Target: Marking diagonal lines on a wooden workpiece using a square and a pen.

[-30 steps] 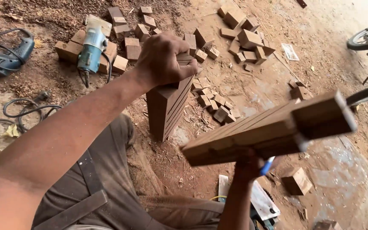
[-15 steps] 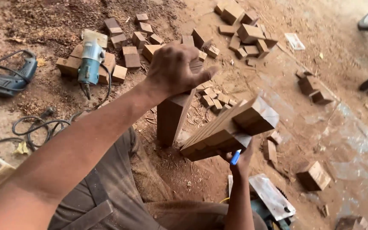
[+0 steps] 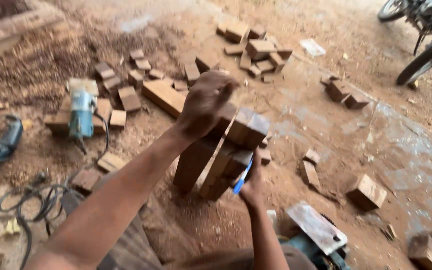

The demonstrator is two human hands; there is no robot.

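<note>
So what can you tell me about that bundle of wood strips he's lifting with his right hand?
The bundle of wood strips is brown, several flat lengths stacked with square-cut ends. It tilts steeply, lower end near the dirt floor, leaning beside the upright stack. The right hand holds it from below, along with a blue pen.

motorbike [image 3: 421, 30] — cut off | left hand [image 3: 203, 102] — blurred

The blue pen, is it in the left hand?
No, the blue pen is in the right hand, beside the wood bundle.
</note>
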